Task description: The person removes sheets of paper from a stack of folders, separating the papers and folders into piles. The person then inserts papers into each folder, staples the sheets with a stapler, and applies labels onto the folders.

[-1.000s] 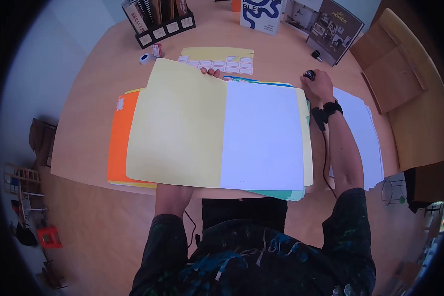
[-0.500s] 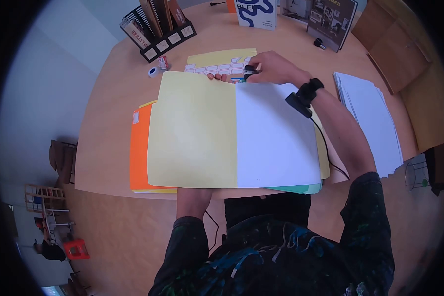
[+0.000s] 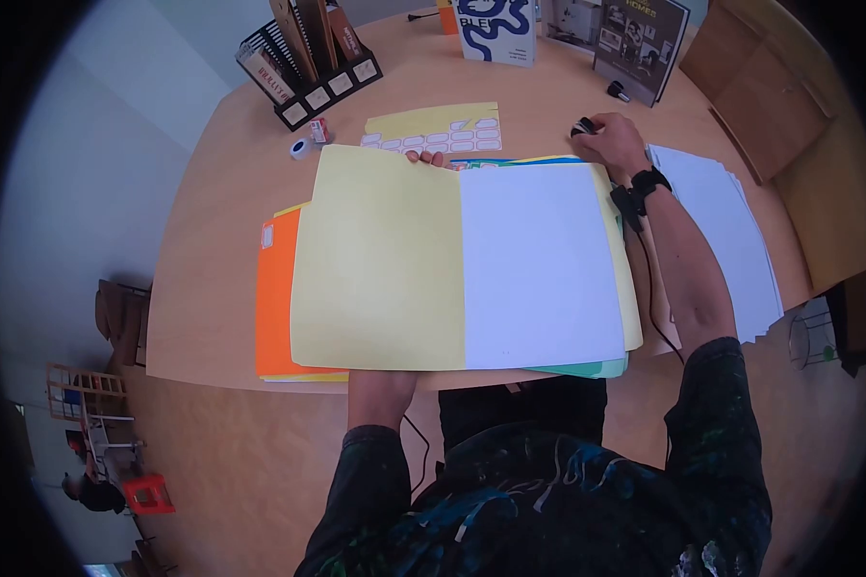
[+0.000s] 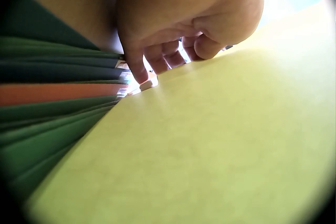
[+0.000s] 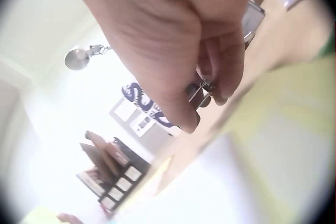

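Observation:
A pale yellow folder (image 3: pixel 380 260) lies spread out in front of me, a white sheet (image 3: pixel 541 264) covering its right half. My left hand (image 4: pixel 189 14) reaches up behind the left cover and grips its top edge, fingertips curled over it. In the head view most of that hand is hidden by the cover. Past the folder's upper right corner, my right hand (image 3: pixel 614 144) pinches a small black thing (image 3: pixel 582 127) with bright metal parts. Its metal prongs show between thumb and fingers in the right wrist view.
Under the folder lies a stack with an orange folder (image 3: pixel 277 298) and green ones. Beyond it is a label sheet (image 3: pixel 433 125), with a tape roll (image 3: pixel 299 149) beside it. Loose white paper (image 3: pixel 726 240) lies right, a file holder (image 3: pixel 322 91) and books (image 3: pixel 635 48) farther back.
My right hand moved with the black thing to the folder's top middle, then back right past its corner. My left hand keeps its grip on the cover.

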{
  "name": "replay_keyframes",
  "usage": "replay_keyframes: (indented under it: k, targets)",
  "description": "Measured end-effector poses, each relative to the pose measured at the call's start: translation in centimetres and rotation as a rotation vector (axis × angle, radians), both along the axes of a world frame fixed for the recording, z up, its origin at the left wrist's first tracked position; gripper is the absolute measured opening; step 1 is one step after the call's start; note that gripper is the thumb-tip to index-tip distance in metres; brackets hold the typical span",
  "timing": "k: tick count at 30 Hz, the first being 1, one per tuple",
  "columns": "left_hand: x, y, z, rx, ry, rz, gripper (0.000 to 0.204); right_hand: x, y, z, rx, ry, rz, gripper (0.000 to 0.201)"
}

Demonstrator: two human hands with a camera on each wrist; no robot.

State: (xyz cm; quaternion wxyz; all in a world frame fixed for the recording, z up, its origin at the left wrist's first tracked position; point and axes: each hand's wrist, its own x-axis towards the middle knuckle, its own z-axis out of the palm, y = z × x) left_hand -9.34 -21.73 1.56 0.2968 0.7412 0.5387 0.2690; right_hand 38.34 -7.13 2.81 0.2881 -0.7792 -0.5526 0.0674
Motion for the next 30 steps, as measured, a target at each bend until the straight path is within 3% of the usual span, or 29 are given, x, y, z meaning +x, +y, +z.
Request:
replay_keyframes:
  k: [12,14,15,17,18,19,21,24,30]
  targets:
    - [0.6,-0.1,0.7,-0.024,0.046,0.021,0.026,1.5,-1.5,-1.0,-0.032,0.116,0.029,0.051]
    - [0.6,0.7,0.1,-0.004,0.054,0.009,0.027,2.6,-1.4,-1.7,0.026,-0.162,-0.079,0.059]
    - [0.8,1.0,-0.2,-0.017,0.02,-0.007,0.028,2.1,-2.1,-1.2,0.021,-0.162,-0.078,0.059]
    - [1.6,1.8,-0.7,-0.044,-0.049,-0.035,0.029,-0.7,-5.3,1.9,0.147,0.021,-0.03,0.063]
    - [2.0,2.2,-0.9,-0.059,-0.084,-0.044,0.03,-2.3,-7.2,3.6,0.071,0.108,0.129,0.061]
    - [2.3,2.7,-1.1,-0.072,-0.118,-0.05,0.031,-3.5,-8.5,3.9,0.064,0.109,0.138,0.061]
    - [3.0,4.0,-1.1,-0.09,-0.179,-0.069,0.032,-5.3,-10.5,3.8,-0.145,0.102,0.502,0.064]
    - [4.6,6.6,-0.3,-0.103,-0.269,-0.117,0.035,-6.0,-11.4,2.2,-0.303,0.069,0.581,0.075]
    - [8.9,12.2,0.7,-0.14,-0.466,-0.204,0.04,-6.4,-11.8,0.9,-0.372,-0.011,0.568,0.089]
